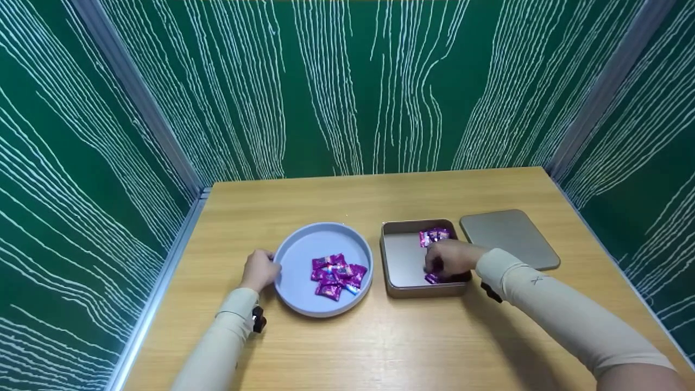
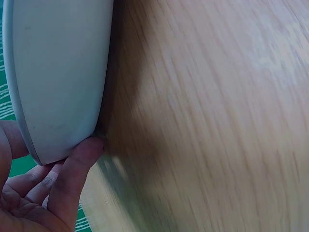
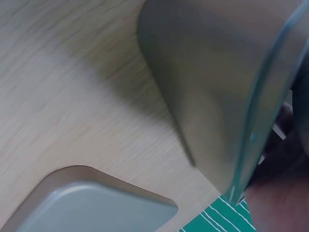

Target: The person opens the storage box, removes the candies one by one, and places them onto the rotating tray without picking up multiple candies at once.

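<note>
My left hand (image 1: 260,270) grips the left rim of a round, pale blue-grey tray (image 1: 293,255); the left wrist view shows its fingers (image 2: 72,179) against the outer wall. In the tray, purple wrapped candies (image 1: 339,271) lie in a loose heap toward the right. My right hand (image 1: 450,257) reaches down inside a square metal tin (image 1: 404,260). More purple candies (image 1: 435,235) sit along the tin's right side, and one wrapper (image 1: 431,278) shows below the fingers. In the right wrist view, the tin's wall (image 3: 207,87) covers most of that hand, so any grasp is hidden.
The tin's flat metal lid (image 1: 510,239) lies on the wooden table (image 1: 347,347), right of the tin. Green panels (image 1: 320,81) with white wavy lines enclose the table at the back and both sides.
</note>
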Demonstrator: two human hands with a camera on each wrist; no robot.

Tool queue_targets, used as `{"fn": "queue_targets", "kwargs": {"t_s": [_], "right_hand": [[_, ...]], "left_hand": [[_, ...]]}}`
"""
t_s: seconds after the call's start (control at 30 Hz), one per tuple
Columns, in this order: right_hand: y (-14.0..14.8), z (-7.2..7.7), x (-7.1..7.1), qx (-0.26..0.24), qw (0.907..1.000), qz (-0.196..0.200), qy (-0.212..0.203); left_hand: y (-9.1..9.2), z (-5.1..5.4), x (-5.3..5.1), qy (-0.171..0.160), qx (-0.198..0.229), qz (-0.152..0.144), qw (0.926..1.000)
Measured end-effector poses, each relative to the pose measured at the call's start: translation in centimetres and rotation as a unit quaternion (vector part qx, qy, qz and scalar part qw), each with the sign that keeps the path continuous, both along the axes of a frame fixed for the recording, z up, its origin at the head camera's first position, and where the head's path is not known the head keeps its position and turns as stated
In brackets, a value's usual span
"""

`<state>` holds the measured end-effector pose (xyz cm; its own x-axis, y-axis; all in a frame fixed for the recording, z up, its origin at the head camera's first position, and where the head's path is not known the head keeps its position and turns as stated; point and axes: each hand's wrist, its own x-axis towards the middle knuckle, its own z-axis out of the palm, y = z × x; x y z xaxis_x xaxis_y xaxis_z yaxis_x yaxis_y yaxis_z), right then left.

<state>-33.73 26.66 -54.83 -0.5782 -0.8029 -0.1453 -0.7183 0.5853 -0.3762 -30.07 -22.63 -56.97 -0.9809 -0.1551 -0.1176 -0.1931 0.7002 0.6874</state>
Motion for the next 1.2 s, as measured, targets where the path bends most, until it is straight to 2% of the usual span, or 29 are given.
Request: {"fn": "queue_targets", "kwargs": {"t_s": [0.1,0.2,0.43,0.53,0.67,0.73,1.0,1.2], "right_hand": [[-0.2,0.1,-0.1,-0.013,0.9997,-0.017,-0.012],[-0.5,0.3,-0.3,-0.021,0.9986,-0.045,-0.02],[-1.9,1.9,-0.4,-0.058,0.9934,-0.097,-0.02],[-2.7,2.9,-0.3,-0.07,0.989,-0.128,-0.026],[-4.0,4.0,-0.1,-0.086,0.9781,-0.181,-0.058],[-4.8,4.3,0.0,-0.096,0.9745,-0.192,-0.064],[-8.3,4.0,0.0,-0.149,0.976,-0.159,-0.004],[-10.6,3.6,0.2,-0.178,0.972,-0.153,-0.001]], "left_hand": [[0.0,0.0,0.1,0.014,-0.015,-0.001,0.9998],[0.1,0.1,0.1,0.015,-0.009,0.0,0.9999],[0.2,0.2,0.1,-0.003,0.008,0.003,1.0],[0.1,0.1,0.1,-0.008,0.008,0.004,0.9999],[0.0,0.1,0.0,-0.009,0.005,0.005,0.9999],[0.0,0.0,0.0,-0.008,0.002,0.004,1.0],[-0.1,-0.2,-0.1,0.005,-0.003,0.001,1.0],[-0.1,-0.3,-0.2,0.005,-0.004,0.001,1.0]]}}
